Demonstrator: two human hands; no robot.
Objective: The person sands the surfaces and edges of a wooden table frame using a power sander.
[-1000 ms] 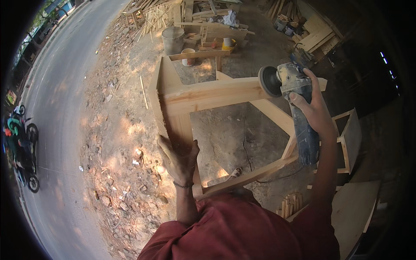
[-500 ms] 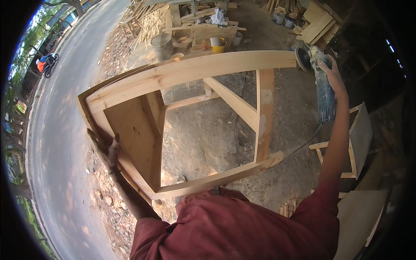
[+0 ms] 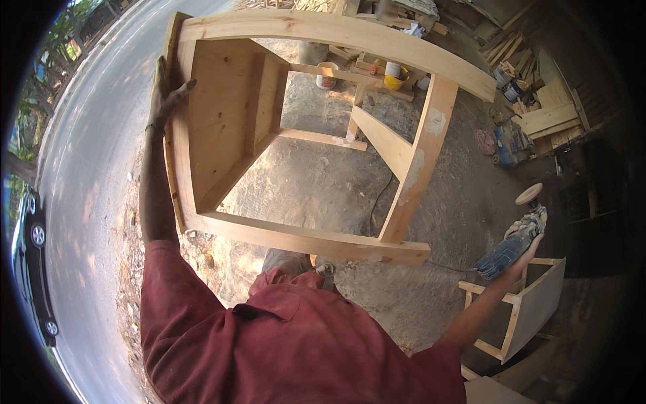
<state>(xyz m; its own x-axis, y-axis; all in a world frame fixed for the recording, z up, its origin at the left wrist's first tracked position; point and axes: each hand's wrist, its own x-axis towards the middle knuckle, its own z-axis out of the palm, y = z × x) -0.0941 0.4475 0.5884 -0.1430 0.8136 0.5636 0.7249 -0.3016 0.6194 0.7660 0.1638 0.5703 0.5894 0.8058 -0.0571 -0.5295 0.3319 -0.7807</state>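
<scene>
Head view: held blue angle grinder (image 3: 503, 257) in right hand (image 3: 535, 244), with fingers wrapped round body, at right, well apart from wooden frame (image 3: 309, 240). Placed left hand (image 3: 167, 106) against left side of frame, with thumb spread wide from straight fingers. Located frame left of centre, just beyond red shirt (image 3: 289, 337). Noted second frame (image 3: 535, 310) at near right, yellow bucket (image 3: 393, 82) at far side.

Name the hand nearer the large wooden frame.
Left: left hand touches the large frame at its left end; right hand, holding a power tool, is apart, beyond its right end.
</scene>
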